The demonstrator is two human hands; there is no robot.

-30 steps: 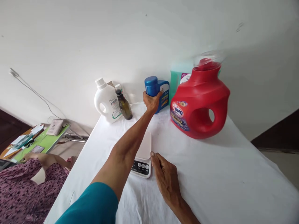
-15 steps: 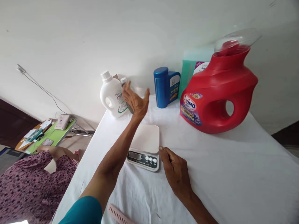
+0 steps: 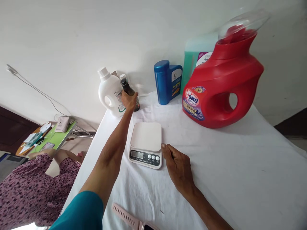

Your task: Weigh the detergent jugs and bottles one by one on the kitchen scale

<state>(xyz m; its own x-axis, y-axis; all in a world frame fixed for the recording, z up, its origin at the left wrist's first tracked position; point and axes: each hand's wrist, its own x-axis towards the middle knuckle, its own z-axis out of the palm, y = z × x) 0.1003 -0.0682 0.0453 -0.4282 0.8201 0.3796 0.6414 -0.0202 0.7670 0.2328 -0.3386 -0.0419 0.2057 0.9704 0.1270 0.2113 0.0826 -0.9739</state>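
Note:
My left hand [image 3: 129, 99] is wrapped round a dark bottle [image 3: 136, 103] at the back of the table. The bottle's neck tilts left; a white cap shows at its top, or just behind it, I cannot tell which. Close on the left stands a white handled jug [image 3: 110, 92] with green print. Nearer to me lies a white kitchen scale [image 3: 146, 136], its plate bare and its display blank. Curled into a loose fist, my right hand [image 3: 178, 167] rests at the scale's right side, thumb by its edge, with nothing seen in it.
A blue bottle [image 3: 162, 83], a large red OMO jug [image 3: 223, 76] and a green-liquid container [image 3: 190, 60] stand along the wall. A pink-strapped watch [image 3: 127, 215] lies at the front. On the left, a person in a patterned garment [image 3: 35, 188] sits near a green table [image 3: 51, 140].
My left hand was spread in front of the dark bottle; it has closed round it. The right hand has stayed by the scale. The whole view has shifted slightly.

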